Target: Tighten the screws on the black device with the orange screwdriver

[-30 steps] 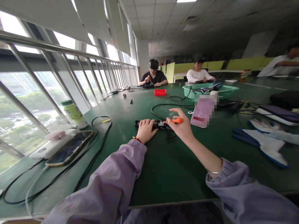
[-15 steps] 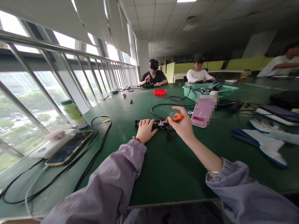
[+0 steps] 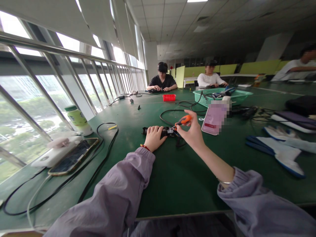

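A long black device (image 3: 164, 132) with a grey part near its right end lies across the green table (image 3: 163, 184). My left hand (image 3: 154, 136) is closed over its left and middle part, pressing it against the tabletop, so much of the device is hidden. In my right hand (image 3: 194, 129) is a screwdriver (image 3: 185, 119) with an orange and dark handle, held between the thumb and fingers. Its shaft slants down left to the device's grey part; the contact at the tip is too small to make out.
A pink-screened phone (image 3: 212, 120) leans near my right hand, before a green basket (image 3: 223, 96) of tools and cables. White-blue gloves (image 3: 283, 151) lie right. A dark phone (image 3: 74, 156), power bank and bottle (image 3: 78, 120) stand left by the railing. Co-workers sit beyond a red tray (image 3: 169, 97).
My right hand has shifted its fingers and the screwdriver handle has tipped more upright. My left hand and the device stay put. The dark-shirted co-worker's raised hand has come down to the table.
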Tool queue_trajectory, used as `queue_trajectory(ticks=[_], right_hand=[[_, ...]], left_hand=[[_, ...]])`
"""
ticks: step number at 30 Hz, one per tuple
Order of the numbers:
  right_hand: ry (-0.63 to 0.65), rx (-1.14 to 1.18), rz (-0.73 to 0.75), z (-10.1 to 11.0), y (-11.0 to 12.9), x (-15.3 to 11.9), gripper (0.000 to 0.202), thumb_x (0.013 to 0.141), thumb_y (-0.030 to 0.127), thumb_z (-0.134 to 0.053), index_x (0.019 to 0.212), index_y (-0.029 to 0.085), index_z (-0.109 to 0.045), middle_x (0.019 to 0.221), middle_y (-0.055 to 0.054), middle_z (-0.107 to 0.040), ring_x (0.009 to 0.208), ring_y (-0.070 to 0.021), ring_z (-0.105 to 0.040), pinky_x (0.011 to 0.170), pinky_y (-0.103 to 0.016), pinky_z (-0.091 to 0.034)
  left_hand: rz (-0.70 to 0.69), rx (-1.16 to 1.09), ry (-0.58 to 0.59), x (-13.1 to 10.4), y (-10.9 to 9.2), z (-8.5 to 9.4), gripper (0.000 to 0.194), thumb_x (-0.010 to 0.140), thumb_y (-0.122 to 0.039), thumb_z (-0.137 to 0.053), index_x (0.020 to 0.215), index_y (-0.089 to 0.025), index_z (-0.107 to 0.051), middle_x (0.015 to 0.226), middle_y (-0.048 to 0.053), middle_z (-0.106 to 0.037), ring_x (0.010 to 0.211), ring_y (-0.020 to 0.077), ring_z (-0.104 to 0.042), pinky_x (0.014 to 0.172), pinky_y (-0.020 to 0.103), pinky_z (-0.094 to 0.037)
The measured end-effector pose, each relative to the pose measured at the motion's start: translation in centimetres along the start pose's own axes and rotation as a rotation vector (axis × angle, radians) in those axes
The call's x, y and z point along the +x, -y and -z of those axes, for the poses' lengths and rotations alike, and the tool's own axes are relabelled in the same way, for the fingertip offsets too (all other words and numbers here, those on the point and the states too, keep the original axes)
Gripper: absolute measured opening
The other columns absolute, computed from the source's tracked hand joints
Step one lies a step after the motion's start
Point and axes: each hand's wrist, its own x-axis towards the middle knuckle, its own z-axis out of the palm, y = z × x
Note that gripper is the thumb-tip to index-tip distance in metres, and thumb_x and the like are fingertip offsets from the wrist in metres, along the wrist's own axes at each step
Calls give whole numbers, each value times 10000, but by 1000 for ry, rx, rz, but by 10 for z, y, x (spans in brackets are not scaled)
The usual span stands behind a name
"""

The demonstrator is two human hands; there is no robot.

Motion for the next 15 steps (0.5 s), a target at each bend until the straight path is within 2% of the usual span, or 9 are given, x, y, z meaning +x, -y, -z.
queue_trajectory(ticks=[3, 5, 7, 8, 10, 13, 15], right_hand=[[-7, -49, -63, 1, 0, 0, 547, 661, 384, -624, 1152, 215, -452, 732, 16, -560, 666, -182, -580, 660, -317, -466], [32, -54, -109, 2, 1, 0, 398, 692, 399, -598, 1043, 228, -518, 678, 24, -553, 632, -181, -579, 637, -310, -460], [67, -25, -106, 2, 2, 0, 282, 714, 355, -570, 968, 235, -550, 727, 11, -582, 656, -175, -585, 657, -308, -463], [75, -1, -89, 2, 2, 0, 293, 711, 324, -567, 989, 235, -545, 760, 6, -588, 671, -170, -585, 674, -307, -467], [56, 38, -47, 1, 1, 0, 443, 684, 285, -583, 1113, 229, -490, 793, 6, -577, 704, -165, -581, 706, -308, -473], [-2, 41, -41, 0, 1, 1, 637, 642, 320, -628, 1228, 215, -401, 771, 17, -548, 708, -166, -580, 698, -310, -477], [3, 5, -87, 0, 1, 0, 598, 640, 377, -636, 1185, 219, -446, 723, 26, -550, 671, -171, -583, 660, -310, -474]], left_hand=[[2, 5, 4, 0, 0, 0, 444, 828, -409, -491, 1217, -196, -462, 1139, 98, -526, 1090, 260, -433, 1001, 429, -282], [1, 18, 5, 0, -1, 1, 449, 831, -413, -487, 1220, -191, -463, 1142, 97, -527, 1089, 260, -434, 1004, 424, -280], [0, 25, 6, 0, -1, 1, 453, 832, -413, -486, 1223, -186, -463, 1143, 99, -526, 1087, 259, -436, 1005, 420, -279], [1, 24, 7, 0, -1, 1, 452, 832, -411, -488, 1223, -185, -463, 1142, 100, -526, 1087, 259, -436, 1004, 421, -281], [3, 13, 9, 0, -2, 2, 446, 830, -407, -492, 1218, -189, -464, 1139, 102, -527, 1088, 259, -435, 1000, 424, -286], [0, 1, 8, 0, -1, 2, 440, 829, -406, -494, 1215, -197, -464, 1141, 102, -526, 1092, 261, -432, 999, 431, -287], [-2, 3, 6, 0, -1, 2, 441, 829, -407, -490, 1217, -199, -462, 1142, 102, -525, 1096, 262, -429, 1001, 434, -284]])
